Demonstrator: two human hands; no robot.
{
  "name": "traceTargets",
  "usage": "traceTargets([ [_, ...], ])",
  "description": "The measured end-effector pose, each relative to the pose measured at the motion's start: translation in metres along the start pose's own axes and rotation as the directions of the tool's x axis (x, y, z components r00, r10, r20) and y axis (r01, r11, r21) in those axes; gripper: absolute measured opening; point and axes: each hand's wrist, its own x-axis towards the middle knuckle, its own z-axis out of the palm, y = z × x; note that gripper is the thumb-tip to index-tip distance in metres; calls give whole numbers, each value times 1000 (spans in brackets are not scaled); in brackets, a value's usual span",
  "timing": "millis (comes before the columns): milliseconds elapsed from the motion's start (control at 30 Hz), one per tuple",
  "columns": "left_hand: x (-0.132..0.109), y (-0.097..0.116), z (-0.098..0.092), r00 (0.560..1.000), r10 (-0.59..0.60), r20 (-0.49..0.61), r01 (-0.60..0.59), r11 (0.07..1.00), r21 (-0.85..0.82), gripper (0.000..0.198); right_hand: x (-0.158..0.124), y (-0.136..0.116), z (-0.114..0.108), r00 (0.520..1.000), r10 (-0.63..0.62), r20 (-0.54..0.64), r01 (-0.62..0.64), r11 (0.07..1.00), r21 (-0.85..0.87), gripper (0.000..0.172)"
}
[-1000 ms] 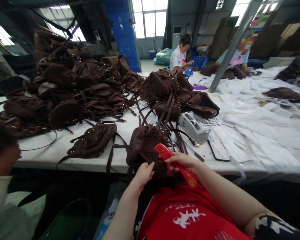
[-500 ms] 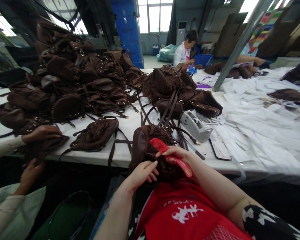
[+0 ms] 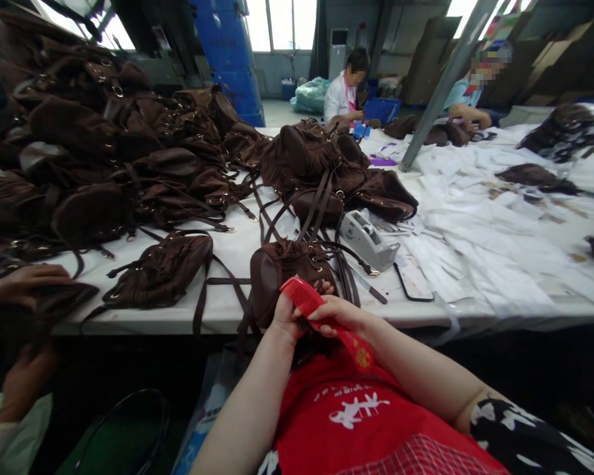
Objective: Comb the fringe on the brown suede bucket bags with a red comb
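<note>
A red comb [image 3: 304,297] is held in my right hand [image 3: 344,316], fingers closed around its middle. Its toothed end points up and left, and its handle reaches back over my red apron. My left hand [image 3: 286,320] is on the near side of a dark brown fringed bag [image 3: 297,260] at the table edge. Its fingers are curled into the bag, partly hidden behind the comb. The bag has metal eyelets and a smooth round end panel, with a strap trailing to the right.
A grey tape dispenser [image 3: 369,239] and a black-edged phone-like slab [image 3: 413,282] lie right of the bag. Another brown bag [image 3: 161,270] lies left, before a large bag pile [image 3: 79,138]. A co-worker's hand [image 3: 24,284] holds brown material. A slanted metal post [image 3: 438,99] stands behind.
The view has shifted to the right. My left hand has gone from loosely bent fingers beside the bag to curled in behind the comb. The comb has moved closer to that hand.
</note>
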Motion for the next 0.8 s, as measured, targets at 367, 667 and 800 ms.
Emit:
traceTargets([
  [367, 16, -7, -12, 983, -182, 32, 184, 981, -58, 34, -66, -3, 0, 906, -282, -316, -17, 722, -692, 27],
  [667, 22, 0, -14, 976, -207, 63, 198, 971, 131, 40, -58, -2, -26, 915, -113, -388, -11, 953, -303, 43],
  [800, 21, 0, -22, 978, -203, 51, 186, 954, 235, 41, -42, 6, -29, 905, -102, -414, -13, 964, -265, 39],
])
